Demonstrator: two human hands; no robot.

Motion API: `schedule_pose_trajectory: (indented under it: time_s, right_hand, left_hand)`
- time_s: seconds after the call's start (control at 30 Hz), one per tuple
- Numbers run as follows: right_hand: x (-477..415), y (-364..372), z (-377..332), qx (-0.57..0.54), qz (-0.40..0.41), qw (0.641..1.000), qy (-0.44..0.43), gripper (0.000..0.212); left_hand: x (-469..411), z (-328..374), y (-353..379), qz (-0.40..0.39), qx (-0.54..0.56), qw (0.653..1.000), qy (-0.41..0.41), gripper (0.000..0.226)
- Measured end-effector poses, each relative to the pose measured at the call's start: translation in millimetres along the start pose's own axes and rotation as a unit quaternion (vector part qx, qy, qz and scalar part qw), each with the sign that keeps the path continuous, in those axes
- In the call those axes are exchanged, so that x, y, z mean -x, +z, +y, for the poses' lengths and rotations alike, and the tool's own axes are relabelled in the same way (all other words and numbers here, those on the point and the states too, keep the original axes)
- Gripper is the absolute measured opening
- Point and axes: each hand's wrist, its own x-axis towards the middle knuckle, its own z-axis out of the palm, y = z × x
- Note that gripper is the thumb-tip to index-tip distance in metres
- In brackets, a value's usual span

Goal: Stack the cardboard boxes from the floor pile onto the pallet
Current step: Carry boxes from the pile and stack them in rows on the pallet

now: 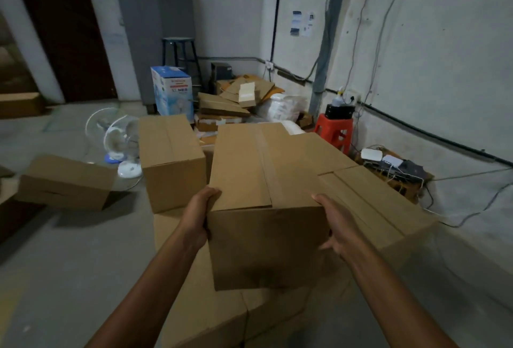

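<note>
A long taped cardboard box [261, 197] is held in front of me between both hands. My left hand [198, 215] grips its near left edge with the fingers curled over the top. My right hand [337, 232] presses flat against its near right side. The box is above other cardboard boxes: one upright at the left [169, 161], one at the right [374, 208], and a lower layer [200, 306] beneath. The pallet is not visible. A separate box [66, 181] lies on the floor at the left.
Two white fans [119, 142] stand on the concrete floor behind the boxes. Flattened cardboard [236, 97], a blue-and-white carton [172, 92] and a dark stool [180, 56] fill the back corner. A red plastic stool [334, 131] and cables [388, 164] lie along the right wall.
</note>
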Motion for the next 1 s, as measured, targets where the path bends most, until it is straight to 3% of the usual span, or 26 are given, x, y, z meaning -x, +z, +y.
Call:
schedule_pose_trajectory:
  time_s: [0.2,0.4,0.57,0.73,1.0]
  right_hand:
    - [-64,-25,-39,0.011,-0.060,0.998,-0.018,0.048]
    - [-130,-22,-64,0.022,-0.087,0.996,-0.010,0.061]
    - [-189,4,-77,0.043,-0.110,0.993,0.001,0.064]
    - [-246,39,-96,0.065,-0.129,0.989,0.012,0.056]
    - [-315,93,-106,0.072,-0.137,0.988,-0.001,0.047]
  left_hand:
    - [-17,-6,56,0.061,-0.005,0.997,0.049,0.022]
    - [-61,-11,80,0.120,-0.024,0.990,0.071,0.038]
    - [-116,-6,83,0.161,-0.001,0.986,0.050,0.021]
    - [-188,-4,74,0.218,0.028,0.975,0.031,0.032]
    - [-276,-2,58,0.303,0.073,0.950,0.028,0.027]
